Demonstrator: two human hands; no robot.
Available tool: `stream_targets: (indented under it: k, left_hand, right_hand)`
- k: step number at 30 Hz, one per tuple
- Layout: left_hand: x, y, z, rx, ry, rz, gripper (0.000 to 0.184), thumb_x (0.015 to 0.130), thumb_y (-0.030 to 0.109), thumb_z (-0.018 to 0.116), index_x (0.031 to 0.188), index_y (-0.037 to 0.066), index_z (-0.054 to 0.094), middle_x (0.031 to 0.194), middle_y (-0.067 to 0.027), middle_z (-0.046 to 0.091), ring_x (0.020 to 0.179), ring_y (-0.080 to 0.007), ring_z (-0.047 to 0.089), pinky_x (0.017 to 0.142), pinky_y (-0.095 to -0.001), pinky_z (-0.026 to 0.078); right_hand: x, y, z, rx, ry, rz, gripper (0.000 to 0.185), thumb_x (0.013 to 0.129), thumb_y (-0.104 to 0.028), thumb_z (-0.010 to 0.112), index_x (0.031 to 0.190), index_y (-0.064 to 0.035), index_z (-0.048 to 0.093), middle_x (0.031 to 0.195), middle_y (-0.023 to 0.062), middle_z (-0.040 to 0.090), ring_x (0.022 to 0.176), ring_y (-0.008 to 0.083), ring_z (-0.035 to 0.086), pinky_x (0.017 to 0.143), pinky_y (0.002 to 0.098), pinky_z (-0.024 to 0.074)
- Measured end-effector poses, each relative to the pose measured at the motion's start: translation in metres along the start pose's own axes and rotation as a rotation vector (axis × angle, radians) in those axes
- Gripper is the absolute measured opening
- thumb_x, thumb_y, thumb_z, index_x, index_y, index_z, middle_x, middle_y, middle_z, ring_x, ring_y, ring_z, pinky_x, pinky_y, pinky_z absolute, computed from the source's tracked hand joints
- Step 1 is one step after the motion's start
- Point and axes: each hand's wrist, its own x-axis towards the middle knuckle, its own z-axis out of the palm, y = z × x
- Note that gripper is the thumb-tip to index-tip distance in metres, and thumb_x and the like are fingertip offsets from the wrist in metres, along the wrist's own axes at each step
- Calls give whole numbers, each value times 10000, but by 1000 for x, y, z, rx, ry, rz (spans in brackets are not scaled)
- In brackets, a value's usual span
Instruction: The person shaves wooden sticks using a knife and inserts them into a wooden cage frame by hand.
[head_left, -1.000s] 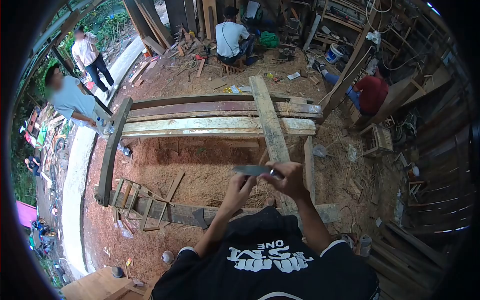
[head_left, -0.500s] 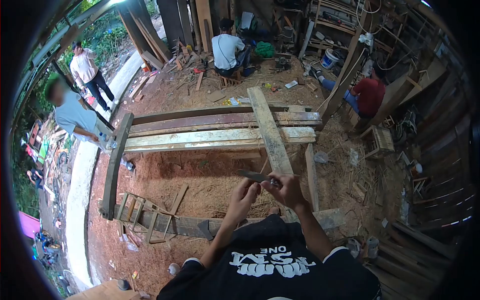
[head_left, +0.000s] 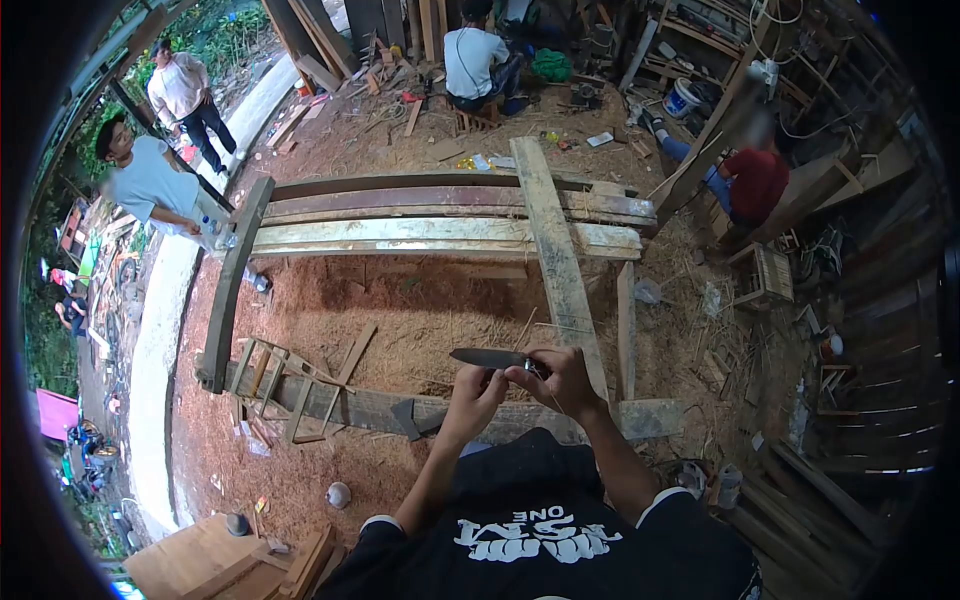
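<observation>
Both hands meet in front of my chest, above the near beam. My right hand (head_left: 562, 378) is closed around the handle end of a knife-like blade (head_left: 487, 357), which points left with its dark flat face showing. Just beneath the blade, my left hand (head_left: 477, 396) is closed, its fingertips pinched near the right hand's thumb. What the left fingers grip is too small to make out. A small shiny metal part shows at the right fingers.
A wooden frame of long beams (head_left: 390, 232) lies ahead, crossed by a plank (head_left: 550, 240). A small slatted wooden piece (head_left: 262, 377) rests at the near left. Two people stand at the left; two sit farther back. A stool (head_left: 762, 275) is at the right.
The blade has swung from a slant to nearly level, pointing left. Both hands stay close together. The camera view has tilted and shifted slightly.
</observation>
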Motion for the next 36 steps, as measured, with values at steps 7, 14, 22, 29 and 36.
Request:
stream_targets:
  k: [7,14,22,29,36]
  left_hand:
    - [-11,-4,12,136,-3,292,170,1017,7,512,1144,-25,620,891,-17,582,736,-77,500,646,-257,411]
    - [-25,19,19,33,-57,-152,166,1065,142,522,1134,25,617,819,62,487,660,-19,378,558,-211,313]
    - [-25,17,18,-30,-158,-222,238,1056,262,559,1143,49,622,787,76,476,637,-10,378,527,-205,314]
    - [-58,5,-27,-194,-115,-360,238,1081,229,499,1211,45,575,737,72,390,555,-27,317,472,-216,260]
    - [-62,7,-33,-373,-165,-228,214,1096,235,476,1160,45,552,688,72,357,549,-29,316,490,-221,273]
  right_hand:
    - [-8,5,-16,-139,-15,-198,542,847,-540,759,639,-62,610,517,65,501,455,241,538,471,358,399]
    - [-38,30,-27,-256,160,-103,566,792,-602,775,634,-83,614,524,58,521,485,250,569,500,373,421]
    - [-71,56,-26,-409,267,-21,509,841,-605,727,751,-103,740,611,85,639,544,270,643,529,359,473]
    - [-90,32,-61,-401,461,248,634,924,-697,576,697,-109,638,524,-19,548,436,127,540,424,322,396]
    - [-75,-49,36,-181,233,219,627,893,-634,670,695,-42,616,516,61,498,476,187,554,489,360,408]
